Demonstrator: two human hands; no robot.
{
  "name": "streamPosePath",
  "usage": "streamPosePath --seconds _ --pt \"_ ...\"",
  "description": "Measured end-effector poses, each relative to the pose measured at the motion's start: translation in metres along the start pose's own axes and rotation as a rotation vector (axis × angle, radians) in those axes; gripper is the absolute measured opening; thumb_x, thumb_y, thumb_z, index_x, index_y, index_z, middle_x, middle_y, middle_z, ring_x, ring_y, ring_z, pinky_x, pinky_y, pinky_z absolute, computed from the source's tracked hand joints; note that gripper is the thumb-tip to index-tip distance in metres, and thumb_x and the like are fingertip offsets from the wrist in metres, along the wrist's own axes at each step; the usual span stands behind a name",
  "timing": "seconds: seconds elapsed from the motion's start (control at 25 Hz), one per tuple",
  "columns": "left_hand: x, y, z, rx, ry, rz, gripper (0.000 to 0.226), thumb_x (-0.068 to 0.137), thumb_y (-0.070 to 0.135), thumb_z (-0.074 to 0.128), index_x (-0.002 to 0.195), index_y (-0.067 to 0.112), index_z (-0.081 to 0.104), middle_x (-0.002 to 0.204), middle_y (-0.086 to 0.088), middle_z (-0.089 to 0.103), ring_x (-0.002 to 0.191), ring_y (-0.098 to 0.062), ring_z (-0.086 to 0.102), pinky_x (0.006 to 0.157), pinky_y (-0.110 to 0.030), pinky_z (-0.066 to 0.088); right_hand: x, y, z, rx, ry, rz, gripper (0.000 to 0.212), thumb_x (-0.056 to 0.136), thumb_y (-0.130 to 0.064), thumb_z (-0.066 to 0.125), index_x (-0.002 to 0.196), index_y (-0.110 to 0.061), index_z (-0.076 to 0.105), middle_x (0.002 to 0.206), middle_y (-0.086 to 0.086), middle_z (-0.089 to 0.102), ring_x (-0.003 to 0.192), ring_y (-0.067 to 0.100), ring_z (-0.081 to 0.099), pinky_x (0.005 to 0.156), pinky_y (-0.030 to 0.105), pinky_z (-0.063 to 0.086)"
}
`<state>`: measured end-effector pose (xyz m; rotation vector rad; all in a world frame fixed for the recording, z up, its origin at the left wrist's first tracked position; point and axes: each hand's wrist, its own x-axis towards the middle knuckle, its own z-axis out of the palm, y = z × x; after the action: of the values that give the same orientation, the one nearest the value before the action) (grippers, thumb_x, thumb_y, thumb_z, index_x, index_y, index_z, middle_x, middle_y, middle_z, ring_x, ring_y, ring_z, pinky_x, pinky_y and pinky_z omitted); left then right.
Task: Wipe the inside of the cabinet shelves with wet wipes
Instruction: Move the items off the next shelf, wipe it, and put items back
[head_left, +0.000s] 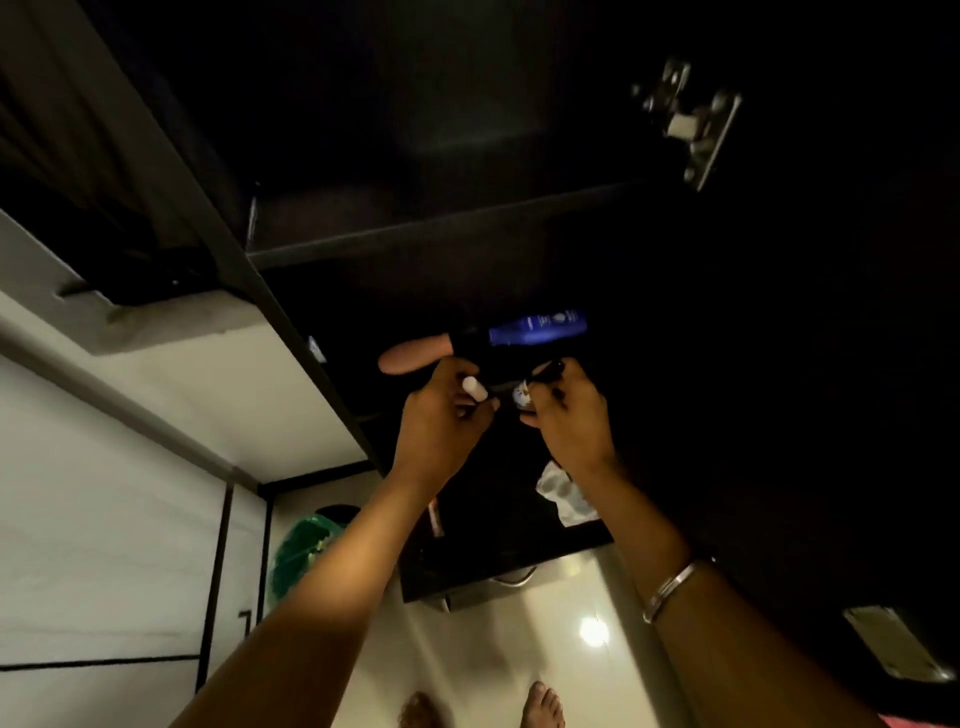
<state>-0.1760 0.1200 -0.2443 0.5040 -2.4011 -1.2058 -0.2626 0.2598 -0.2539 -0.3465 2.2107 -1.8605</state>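
Both my hands reach into a dark open cabinet at a middle shelf. My left hand (439, 415) is closed around a small white tube (475, 388) and some dark items. My right hand (569, 415) grips a small dark object with a white round label (521, 395). Just behind the hands lie a blue bottle (537, 327) and a pinkish cylinder (415, 353) on the shelf. A crumpled white wipe (563, 493) lies on the lower shelf under my right wrist. The shelf edge (441, 223) above is dark and bare.
The cabinet's open door (831, 415) stands at the right with a metal hinge (685, 119). A green plastic bag (301, 551) sits low at the left by a white wall. My bare feet (540, 706) stand on a glossy floor.
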Motion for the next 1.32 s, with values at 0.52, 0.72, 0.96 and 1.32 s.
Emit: streamPosePath --seconds 0.52,0.72,0.96,1.32 --pt "0.037 0.211 -0.17 -0.005 0.185 0.229 0.069 0.099 0.021 0.058 0.156 0.033 0.021 0.128 -0.003 0.06 0.112 -0.012 0.059 0.089 -0.024 0.047 -0.019 -0.282 -0.022 0.179 0.146 -0.506 0.006 0.091 -0.021 0.066 0.097 -0.021 0.064 0.086 -0.001 0.068 0.077 0.008 0.069 0.054 0.022 0.055" --pt "0.063 0.277 -0.214 0.019 0.297 0.307 0.069 0.097 0.022 0.063 0.156 0.023 0.028 0.133 -0.002 0.06 0.116 -0.012 0.059 0.085 -0.016 0.041 -0.012 -0.359 -0.025 0.18 0.149 -0.586 0.017 0.093 -0.027 0.065 0.104 -0.015 0.066 0.083 -0.001 0.07 0.067 0.009 0.069 0.056 0.023 0.057" --pt "0.113 0.337 -0.247 0.191 0.375 0.438 0.031 0.09 0.03 0.071 0.117 0.016 0.065 0.097 0.006 0.066 0.089 -0.009 0.061 0.074 -0.021 0.041 0.02 -0.427 -0.041 0.138 0.107 -0.632 0.021 0.09 -0.02 0.07 0.107 -0.01 0.064 0.085 0.006 0.071 0.069 0.021 0.072 0.066 0.03 0.061" --pt "0.215 0.362 -0.236 0.401 0.306 0.234 0.031 0.087 0.03 0.074 0.11 0.012 0.064 0.105 -0.01 0.07 0.101 -0.029 0.065 0.078 -0.037 0.049 0.117 -0.464 -0.046 -0.316 0.218 -0.572 0.023 0.084 -0.025 0.076 0.102 -0.013 0.069 0.09 0.002 0.069 0.084 0.014 0.065 0.068 0.026 0.05"
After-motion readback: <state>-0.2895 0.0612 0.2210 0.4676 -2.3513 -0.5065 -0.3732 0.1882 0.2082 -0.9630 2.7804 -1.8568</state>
